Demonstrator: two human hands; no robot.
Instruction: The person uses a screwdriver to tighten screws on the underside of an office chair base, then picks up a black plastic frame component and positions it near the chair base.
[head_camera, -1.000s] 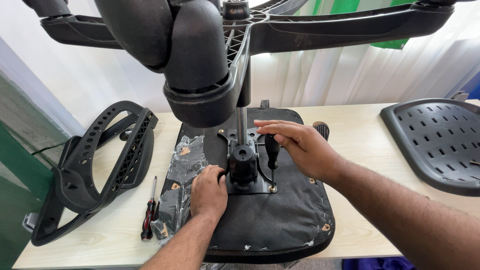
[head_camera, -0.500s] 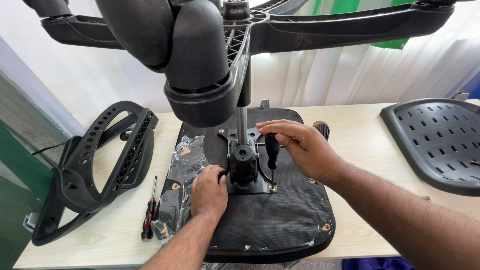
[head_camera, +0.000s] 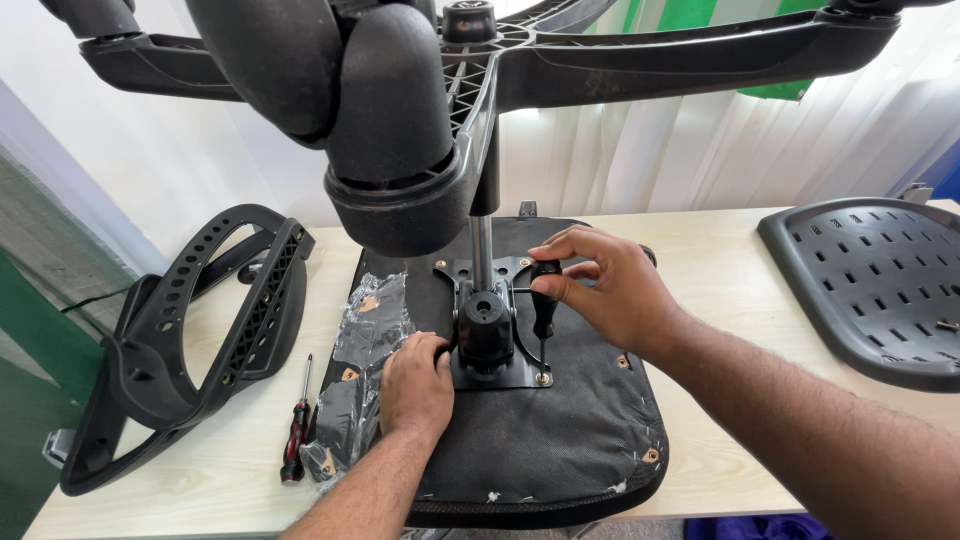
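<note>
While our right hand (head_camera: 610, 290) closes its fingers around the black handle of a screwdriver (head_camera: 545, 305), we see the tool standing upright with its tip down at a screw on the metal mounting plate (head_camera: 497, 372), at the plate's 4 o'clock corner. That plate sits bolted at the centre of the upturned black seat cushion (head_camera: 545, 440), which lies flat on the pale wooden table (head_camera: 720, 270). Our left hand (head_camera: 417, 385) rests on the cushion at 9 o'clock from the plate, its fingers curled against the black cylinder housing (head_camera: 485, 330) that rises from the plate. A chrome gas-lift column (head_camera: 481, 250) climbs from that housing to the chair's star base (head_camera: 560, 50) overhead.

Crumpled clear plastic wrap (head_camera: 365, 340) clings to the cushion's 9 o'clock edge. Farther out at 8 o'clock a second screwdriver with a red and black handle (head_camera: 295, 435) lies on the table, just beside a perforated black chair frame (head_camera: 200, 330). Well apart at 3 o'clock lies a perforated black backrest shell (head_camera: 880, 290).
</note>
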